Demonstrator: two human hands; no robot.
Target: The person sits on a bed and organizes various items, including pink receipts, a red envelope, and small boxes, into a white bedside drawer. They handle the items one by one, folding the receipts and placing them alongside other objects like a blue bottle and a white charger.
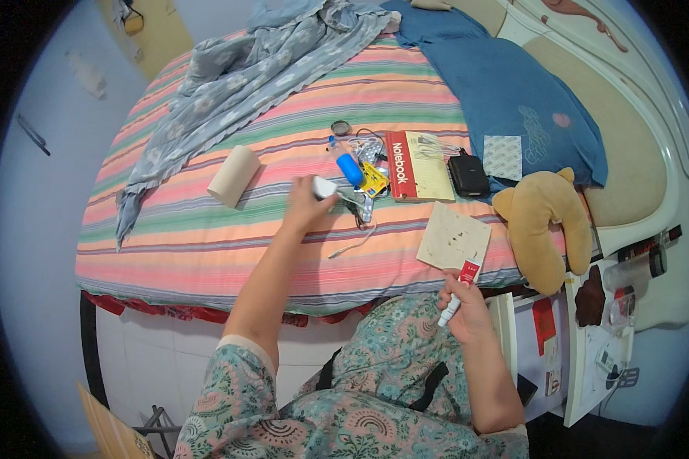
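Note:
My left hand [306, 205] is closed on a white charger [325, 188] above the striped bedspread, its fingers a little blurred. A white cable [357, 243] trails on the bedspread just right of that hand. Close by lie a blue bottle [348, 164], a yellow packet [374, 180] and some silvery strips, partly overlapping. In my right hand [467, 304], near the bed's front edge, is a red and white tube [469, 273], gripped by its white part and tilted. Its red end overlaps the corner of a pale square board [453, 236].
A white roll [234, 177] lies at left, a notebook [425, 166] and black case [468, 174] at centre right. A tan neck pillow [542, 229] sits by the right edge. Below it stands an open drawer [505, 329] beside a white bedside table [589, 375].

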